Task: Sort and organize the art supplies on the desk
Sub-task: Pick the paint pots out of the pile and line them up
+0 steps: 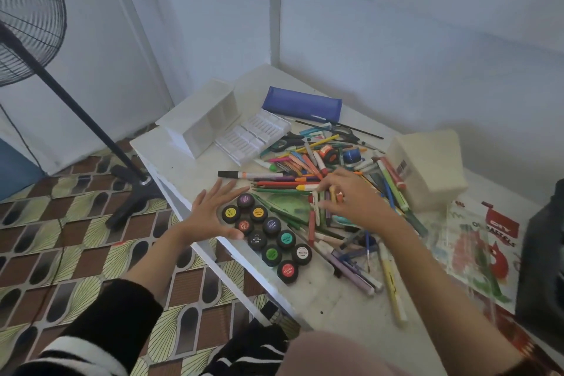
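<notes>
A heap of pens, markers and crayons point(308, 168) covers the middle of the white desk point(189, 168). Near the front edge sits a tray of black poster paint pots point(268, 232) with coloured lids. My left hand point(210, 214) lies flat with spread fingers at the left end of that tray, thumb against its near side. My right hand point(348, 195) reaches into the heap, its fingers curled among loose markers; whether it grips one is unclear. A green plastic protractor point(290, 204) lies between the hands.
A white compartment organizer point(204, 119) and a white ridged tray point(253, 137) stand at the back left, a blue pencil case point(302, 104) behind them. A cream box point(427, 168) and an oil pastels pack point(488, 238) lie right. A fan stand point(91, 131) rises left of the desk.
</notes>
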A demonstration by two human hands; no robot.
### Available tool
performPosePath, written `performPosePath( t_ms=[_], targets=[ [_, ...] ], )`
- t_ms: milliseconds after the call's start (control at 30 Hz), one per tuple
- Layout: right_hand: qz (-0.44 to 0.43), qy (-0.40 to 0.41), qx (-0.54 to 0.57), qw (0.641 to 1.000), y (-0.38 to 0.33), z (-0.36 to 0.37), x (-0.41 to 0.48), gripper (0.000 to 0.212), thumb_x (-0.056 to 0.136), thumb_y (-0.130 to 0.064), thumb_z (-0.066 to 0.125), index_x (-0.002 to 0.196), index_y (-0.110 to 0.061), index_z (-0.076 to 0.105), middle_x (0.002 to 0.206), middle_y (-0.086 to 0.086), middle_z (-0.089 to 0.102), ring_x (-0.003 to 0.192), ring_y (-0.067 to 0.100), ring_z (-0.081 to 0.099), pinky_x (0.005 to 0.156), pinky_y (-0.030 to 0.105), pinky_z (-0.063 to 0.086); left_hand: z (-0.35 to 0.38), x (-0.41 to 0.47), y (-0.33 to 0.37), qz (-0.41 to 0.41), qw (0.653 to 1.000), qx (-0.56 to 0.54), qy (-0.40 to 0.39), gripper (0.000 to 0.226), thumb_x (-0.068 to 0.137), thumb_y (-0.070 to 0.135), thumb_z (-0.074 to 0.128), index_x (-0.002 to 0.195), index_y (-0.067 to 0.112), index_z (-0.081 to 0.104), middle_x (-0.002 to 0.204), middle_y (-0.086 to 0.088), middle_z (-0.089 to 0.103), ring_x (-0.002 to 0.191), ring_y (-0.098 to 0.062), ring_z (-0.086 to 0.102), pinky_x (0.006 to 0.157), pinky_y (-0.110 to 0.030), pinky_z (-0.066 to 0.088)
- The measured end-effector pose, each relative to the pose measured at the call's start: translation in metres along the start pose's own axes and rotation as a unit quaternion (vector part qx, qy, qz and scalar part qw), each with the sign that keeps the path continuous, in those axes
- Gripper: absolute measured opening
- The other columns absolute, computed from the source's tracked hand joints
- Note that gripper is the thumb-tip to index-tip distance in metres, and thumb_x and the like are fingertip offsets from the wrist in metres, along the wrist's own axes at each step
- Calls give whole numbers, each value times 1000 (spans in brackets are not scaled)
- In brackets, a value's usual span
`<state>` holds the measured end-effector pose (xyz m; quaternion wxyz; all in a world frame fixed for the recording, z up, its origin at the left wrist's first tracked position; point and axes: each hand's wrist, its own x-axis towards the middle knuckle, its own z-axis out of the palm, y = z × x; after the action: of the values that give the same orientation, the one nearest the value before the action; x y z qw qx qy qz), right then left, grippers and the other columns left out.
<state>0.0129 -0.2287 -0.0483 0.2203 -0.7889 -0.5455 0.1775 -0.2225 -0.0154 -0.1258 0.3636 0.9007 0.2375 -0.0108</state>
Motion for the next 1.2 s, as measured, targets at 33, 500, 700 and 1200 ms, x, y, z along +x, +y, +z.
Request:
performPosePath(
  t_ms=[33,500,700,1200],
  targets=[
    [27,35,-22,999,11,-8,11,22,83,-23,68,103,-21,60,108,-4,48,100,12,50,92,34,44,0,0,0,0,1000,-2,-1,115,34,99,47,136,55,17,154,19,0,143,-5,-18,114,-39,-16],
    [177,145,-91,969,82,-8,86,39,88,-20,57,125,-11,50,120,15,57,113,32,50,86,38,46,0,0,2,-9,1000,-9,-1,108,39,79,61,136,52,23,158,14,4,144,-7,-15,116,-41,-14],
    [116,302,72,944,51,-10,47,37,86,-12,62,121,-13,50,116,10,53,101,21,54,83,31,46,2,2,-5,2,1000,-3,8,116,33,94,53,137,51,22,155,18,2,144,-6,-15,115,-40,-15],
    [1,-219,12,976,-54,26,-52,25,75,-26,77,93,-20,61,90,-9,57,78,4,53,71,21,50,3,2,-7,2,1000,-2,5,123,33,94,53,143,46,25,157,16,4,144,-5,-13,116,-42,-13]
  ],
)
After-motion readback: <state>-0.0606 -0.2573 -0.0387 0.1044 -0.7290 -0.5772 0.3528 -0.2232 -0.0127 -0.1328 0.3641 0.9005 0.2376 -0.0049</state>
